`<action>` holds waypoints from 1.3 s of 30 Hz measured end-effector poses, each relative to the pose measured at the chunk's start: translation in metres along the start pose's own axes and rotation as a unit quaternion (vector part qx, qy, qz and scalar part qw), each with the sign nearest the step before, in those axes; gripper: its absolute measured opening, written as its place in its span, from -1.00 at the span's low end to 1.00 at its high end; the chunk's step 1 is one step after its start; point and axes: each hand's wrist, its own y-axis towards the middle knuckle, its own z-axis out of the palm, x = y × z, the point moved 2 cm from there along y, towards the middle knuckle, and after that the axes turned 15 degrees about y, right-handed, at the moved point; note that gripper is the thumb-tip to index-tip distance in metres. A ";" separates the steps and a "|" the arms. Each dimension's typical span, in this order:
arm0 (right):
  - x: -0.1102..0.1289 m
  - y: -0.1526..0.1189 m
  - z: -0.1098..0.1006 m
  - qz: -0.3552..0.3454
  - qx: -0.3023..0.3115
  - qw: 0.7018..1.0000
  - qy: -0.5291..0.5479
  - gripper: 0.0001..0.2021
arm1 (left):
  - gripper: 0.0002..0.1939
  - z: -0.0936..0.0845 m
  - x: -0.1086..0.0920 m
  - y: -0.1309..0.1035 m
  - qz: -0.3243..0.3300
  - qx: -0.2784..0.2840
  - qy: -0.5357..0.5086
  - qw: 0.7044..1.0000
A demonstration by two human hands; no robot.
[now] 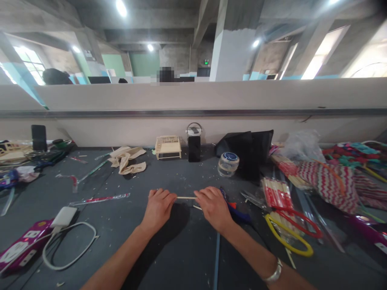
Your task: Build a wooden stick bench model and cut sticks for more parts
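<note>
A thin pale wooden stick [186, 197] spans level between my two hands over the dark table. My left hand [160, 207] has its fingers closed on one end of it, and my right hand [214, 206] closes on the other end. Under the right fingers a second short piece of pale stick [197, 208] lies on the table. Just right of my right hand rests a blue-handled tool [240, 215], partly hidden by the hand. Beyond the hands stands a small bench-shaped model [168, 147] made of pale sticks.
Scissors with red and yellow handles [288, 241] and packets of sticks [276, 193] lie right. A jar [228, 164] and phone [194, 148] stand behind. Left are a beige cloth [127, 159], a purple power strip [27, 245] and a white cable [95, 237].
</note>
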 end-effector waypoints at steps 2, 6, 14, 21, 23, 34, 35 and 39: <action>0.003 0.000 -0.002 -0.018 -0.006 1.000 0.000 -0.78 | -0.73 0.000 0.001 0.000 0.004 -0.004 -0.003 1.000; 0.006 0.001 -0.004 -0.008 0.024 1.000 -0.007 -0.82 | -0.74 0.004 0.002 0.000 0.009 0.009 -0.022 1.000; 0.002 0.002 -0.005 0.063 0.042 0.997 -0.022 -0.83 | -0.77 0.013 0.020 0.002 -0.095 0.014 -0.137 0.986; 0.002 0.001 -0.004 0.080 0.023 0.996 0.041 -0.81 | -0.77 0.013 0.039 -0.002 -0.281 0.010 -0.303 0.910; 0.003 0.001 -0.004 0.079 0.020 0.996 0.045 -0.82 | -0.76 0.014 0.039 -0.002 -0.308 0.012 -0.339 0.889; -0.004 0.002 -0.010 0.109 0.008 0.994 0.010 -0.78 | -0.71 0.010 0.054 -0.004 -0.398 -0.066 -0.390 0.828; -0.005 0.002 -0.011 0.113 0.014 0.993 -0.002 -0.75 | -0.70 0.010 0.056 -0.005 -0.409 -0.077 -0.392 0.821; -0.004 0.000 -0.006 0.076 0.098 0.992 -0.029 -0.84 | -0.64 0.013 0.061 -0.005 -0.435 -0.085 -0.395 0.804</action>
